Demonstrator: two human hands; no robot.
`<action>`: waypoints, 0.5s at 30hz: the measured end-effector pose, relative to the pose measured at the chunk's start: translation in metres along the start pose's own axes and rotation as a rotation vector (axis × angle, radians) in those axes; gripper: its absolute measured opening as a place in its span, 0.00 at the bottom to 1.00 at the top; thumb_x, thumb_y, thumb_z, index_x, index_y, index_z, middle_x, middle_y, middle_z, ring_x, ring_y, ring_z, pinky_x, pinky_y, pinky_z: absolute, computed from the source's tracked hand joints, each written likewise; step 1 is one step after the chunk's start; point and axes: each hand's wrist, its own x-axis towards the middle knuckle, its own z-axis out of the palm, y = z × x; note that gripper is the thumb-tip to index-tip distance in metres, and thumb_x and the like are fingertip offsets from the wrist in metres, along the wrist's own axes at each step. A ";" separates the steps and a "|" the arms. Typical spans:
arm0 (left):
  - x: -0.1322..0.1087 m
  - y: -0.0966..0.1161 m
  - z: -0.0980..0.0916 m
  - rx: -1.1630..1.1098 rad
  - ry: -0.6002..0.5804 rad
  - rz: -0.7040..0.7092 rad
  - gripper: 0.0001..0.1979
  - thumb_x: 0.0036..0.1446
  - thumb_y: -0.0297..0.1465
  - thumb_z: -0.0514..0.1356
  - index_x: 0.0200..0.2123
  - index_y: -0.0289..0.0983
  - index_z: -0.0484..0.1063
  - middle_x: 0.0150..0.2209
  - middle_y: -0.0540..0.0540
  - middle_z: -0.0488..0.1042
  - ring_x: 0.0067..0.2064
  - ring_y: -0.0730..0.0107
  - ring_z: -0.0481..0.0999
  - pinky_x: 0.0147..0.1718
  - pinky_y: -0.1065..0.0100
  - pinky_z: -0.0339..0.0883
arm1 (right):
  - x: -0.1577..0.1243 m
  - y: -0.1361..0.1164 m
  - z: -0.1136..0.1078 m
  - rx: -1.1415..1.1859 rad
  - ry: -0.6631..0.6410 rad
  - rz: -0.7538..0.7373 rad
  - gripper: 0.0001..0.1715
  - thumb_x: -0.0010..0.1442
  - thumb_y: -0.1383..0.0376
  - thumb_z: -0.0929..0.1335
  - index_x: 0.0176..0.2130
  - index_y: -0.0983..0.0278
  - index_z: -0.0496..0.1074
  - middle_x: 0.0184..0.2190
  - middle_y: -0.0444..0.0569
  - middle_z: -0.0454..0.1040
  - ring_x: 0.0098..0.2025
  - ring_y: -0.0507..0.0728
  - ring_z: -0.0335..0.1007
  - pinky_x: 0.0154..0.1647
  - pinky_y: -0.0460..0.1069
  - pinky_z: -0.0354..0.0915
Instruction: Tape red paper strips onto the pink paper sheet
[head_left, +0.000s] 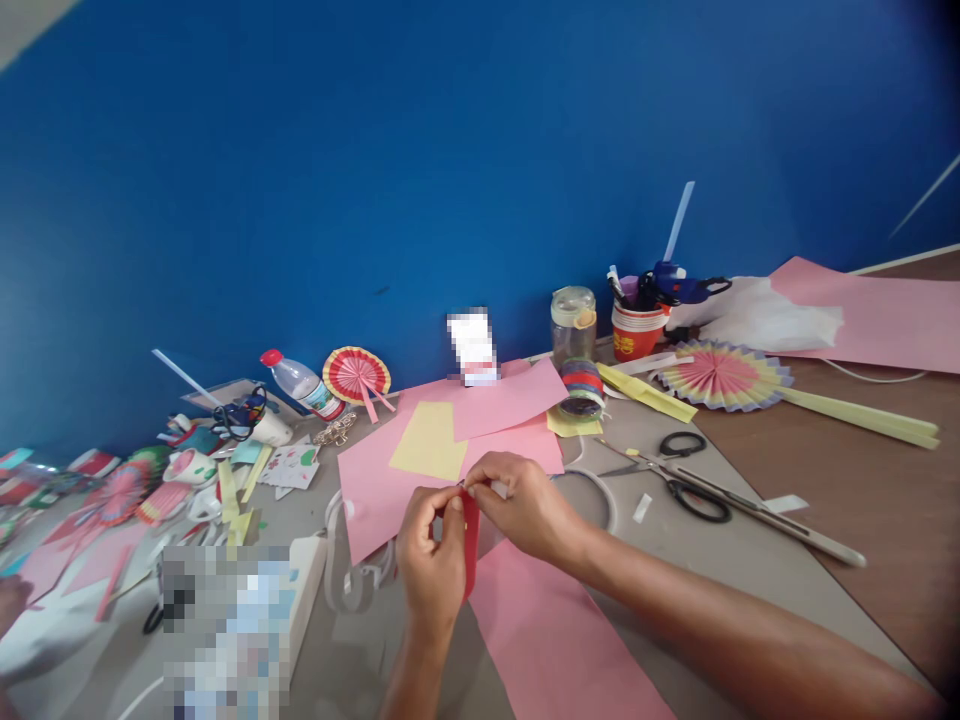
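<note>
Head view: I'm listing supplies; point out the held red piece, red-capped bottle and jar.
Held red piece point(472, 549): head view, visible side.
Red-capped bottle point(305, 385): head view, body.
Jar point(568, 339): head view, body.

Bare left forearm point(421, 655) nearly upright, left hand point(433, 545) curled with its thumb point(455, 520) raised, bare right forearm point(697, 615) slanted in long from the right, right hand point(517, 500) arched knuckles-up in a pinch, both hands' fingertips point(471, 486) nearly meeting.

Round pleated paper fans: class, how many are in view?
3: a red-and-yellow fan near the blue wall, a pink-centred fan at right, and a blurred pink fan at far left, where blur may hide more.
</note>
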 end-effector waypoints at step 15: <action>-0.001 -0.011 0.003 0.274 0.175 0.526 0.14 0.57 0.20 0.56 0.46 0.37 0.70 0.36 0.44 0.71 0.39 0.66 0.72 0.40 0.60 0.68 | -0.007 -0.014 0.000 0.220 -0.074 0.129 0.13 0.53 0.73 0.62 0.28 0.63 0.74 0.28 0.44 0.75 0.33 0.52 0.70 0.33 0.45 0.63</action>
